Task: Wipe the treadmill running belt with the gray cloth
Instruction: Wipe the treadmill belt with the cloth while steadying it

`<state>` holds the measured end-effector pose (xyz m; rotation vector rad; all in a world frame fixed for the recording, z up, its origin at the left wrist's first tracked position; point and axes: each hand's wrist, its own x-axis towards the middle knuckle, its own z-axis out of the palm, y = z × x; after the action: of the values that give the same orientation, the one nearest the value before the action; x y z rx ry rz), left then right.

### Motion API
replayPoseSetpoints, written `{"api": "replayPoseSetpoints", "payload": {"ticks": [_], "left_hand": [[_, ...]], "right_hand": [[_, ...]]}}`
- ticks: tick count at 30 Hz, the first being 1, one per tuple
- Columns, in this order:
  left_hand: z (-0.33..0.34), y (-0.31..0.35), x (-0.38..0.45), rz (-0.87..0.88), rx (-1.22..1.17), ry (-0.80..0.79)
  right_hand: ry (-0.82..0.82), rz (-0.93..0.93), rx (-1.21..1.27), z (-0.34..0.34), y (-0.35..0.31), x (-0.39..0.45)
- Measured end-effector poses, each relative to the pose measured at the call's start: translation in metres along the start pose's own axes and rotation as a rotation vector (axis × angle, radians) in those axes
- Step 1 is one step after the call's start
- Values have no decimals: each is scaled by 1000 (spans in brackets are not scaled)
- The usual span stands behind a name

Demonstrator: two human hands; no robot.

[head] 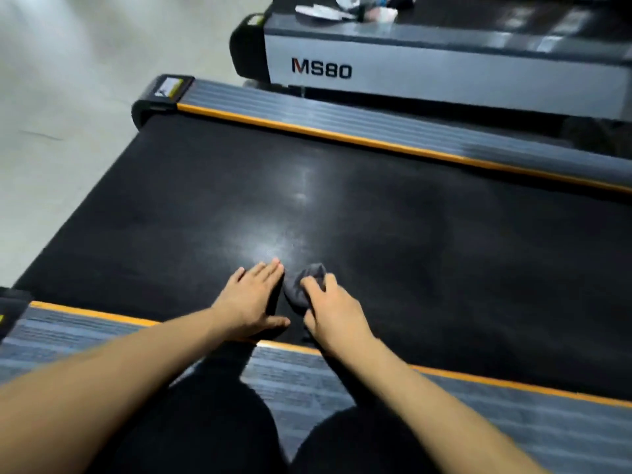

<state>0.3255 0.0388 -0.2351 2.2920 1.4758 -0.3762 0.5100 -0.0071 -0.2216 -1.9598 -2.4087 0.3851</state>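
Note:
The black running belt [376, 217] fills the middle of the head view, with a shiny patch at its centre. A small bunched gray cloth [302, 285] lies on the belt near its near edge. My right hand [333, 314] grips the cloth with curled fingers and covers its near part. My left hand [254, 299] rests flat on the belt just left of the cloth, fingers straight and together, thumb spread toward the rail.
Gray ribbed side rails with orange trim run along the near edge [513, 425] and the far edge [342, 121] of the belt. A second treadmill marked MS80 [410, 73] stands beyond, with items lying on it. Pale floor [68, 97] lies to the left. My dark-clothed knees are at the bottom.

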Motion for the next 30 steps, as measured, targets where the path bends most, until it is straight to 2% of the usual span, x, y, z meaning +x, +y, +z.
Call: {"api": "replayPoseSetpoints", "payload": {"ticks": [3, 8, 15, 20, 23, 25, 28, 30], "left_hand": [[-8, -7, 5, 14, -32, 81], [-27, -42, 41, 14, -5, 320], [-31, -92, 93, -12, 129, 389], [-48, -141, 134, -136, 50, 456], [-54, -172, 152, -200, -5, 474], [-48, -176, 157, -198, 6, 502], [-43, -172, 159, -205, 6, 525], [-43, -171, 159, -201, -5, 530]], "right_hand": [[95, -46, -102, 9, 5, -4], [271, -114, -169, 18, 20, 36], [348, 132, -178, -12, 59, 210], [360, 361, -171, -25, 92, 308], [399, 591, -53, -27, 98, 345], [438, 679, 38, -17, 84, 360], [491, 635, 46, -4, 55, 373], [444, 519, 61, -4, 25, 383]]}}
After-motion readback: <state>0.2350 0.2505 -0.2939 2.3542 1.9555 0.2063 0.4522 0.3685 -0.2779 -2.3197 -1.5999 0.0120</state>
